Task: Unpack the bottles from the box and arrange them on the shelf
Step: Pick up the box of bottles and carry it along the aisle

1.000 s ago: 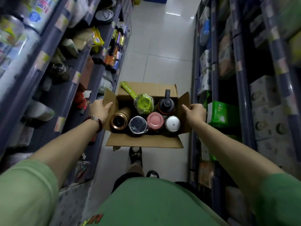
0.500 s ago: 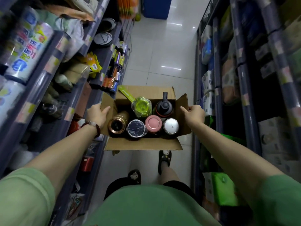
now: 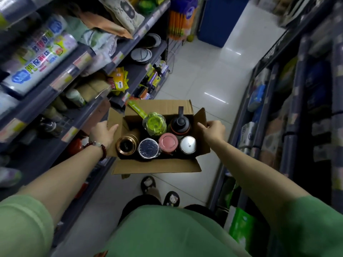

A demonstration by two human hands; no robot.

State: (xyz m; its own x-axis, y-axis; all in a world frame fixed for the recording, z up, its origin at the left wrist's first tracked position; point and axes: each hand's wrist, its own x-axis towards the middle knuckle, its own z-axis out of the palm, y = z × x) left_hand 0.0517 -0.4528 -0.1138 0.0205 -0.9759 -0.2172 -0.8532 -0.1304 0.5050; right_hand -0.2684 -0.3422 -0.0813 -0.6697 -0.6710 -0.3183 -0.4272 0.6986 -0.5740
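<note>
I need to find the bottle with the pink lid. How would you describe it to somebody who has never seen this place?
Look into the open cardboard box that both hands carry down the shop aisle. Four bottles stand in the row nearest the person; the pink-lidded bottle is third from the left hand, between a dark foil-wrapped top and a silver cap. Only its lid is flat, round and pink.

box (image 3: 156, 166): 1 | bottles (image 3: 168, 141): 6 | hands (image 3: 102, 133): 2

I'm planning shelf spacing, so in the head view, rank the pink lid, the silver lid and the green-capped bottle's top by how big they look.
1. green-capped bottle's top, clearly largest.
2. pink lid and silver lid look about alike; I won't rank them.
</note>
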